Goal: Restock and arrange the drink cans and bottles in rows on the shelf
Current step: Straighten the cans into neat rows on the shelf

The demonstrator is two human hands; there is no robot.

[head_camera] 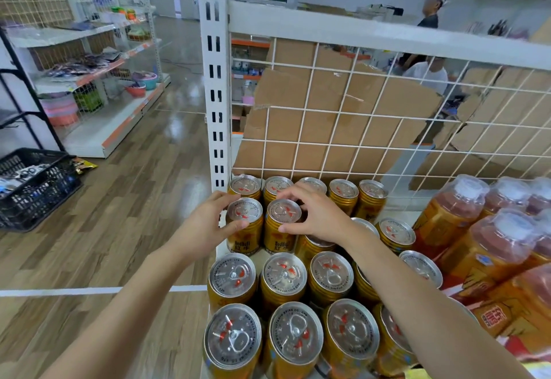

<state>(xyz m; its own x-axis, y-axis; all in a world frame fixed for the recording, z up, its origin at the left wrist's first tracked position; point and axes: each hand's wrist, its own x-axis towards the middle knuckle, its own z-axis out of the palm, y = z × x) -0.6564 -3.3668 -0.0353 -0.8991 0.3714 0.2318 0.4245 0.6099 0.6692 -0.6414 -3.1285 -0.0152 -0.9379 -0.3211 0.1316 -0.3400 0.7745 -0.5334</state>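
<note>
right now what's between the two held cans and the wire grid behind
A back row of gold cans stands between the held cans and the wire grid, as the head view shows.

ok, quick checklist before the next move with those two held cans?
1. Left hand grip on left can: thumb and fingers round the rim. Ok.
2. Right hand grip on second can: thumb on the side, fingers over the far rim. Ok.
3. Both held cans upright: ok.
4. Held cans seated on the shelf: cannot tell.
5. Back row, five cans upright: ok.
6. Spacing of the cans just right of the held pair: partly hidden under the right wrist. Cannot tell.
</note>
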